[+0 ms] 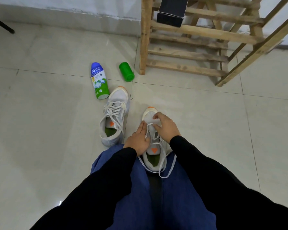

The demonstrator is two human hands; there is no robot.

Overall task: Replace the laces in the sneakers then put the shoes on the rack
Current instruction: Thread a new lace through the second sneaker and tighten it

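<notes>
Two white sneakers with orange toe tips stand on the tiled floor. The left sneaker [114,117] is fully laced and stands by itself. The right sneaker [152,141] sits between my knees, toe pointing away. Its white lace [165,165] is threaded only near the toe, and the loose ends trail over the heel onto my blue trousers. My left hand [137,140] lies along the shoe's left side, fingers fairly straight, touching the lace. My right hand [165,126] curls over the toe end and pinches the lace there.
A wooden slatted shoe rack [186,53] stands at the back right with a black box [171,11] on a shelf. A blue-and-green powder bottle [99,80] and a green cylinder [126,71] lie on the floor beyond the left sneaker. A wall runs along the back.
</notes>
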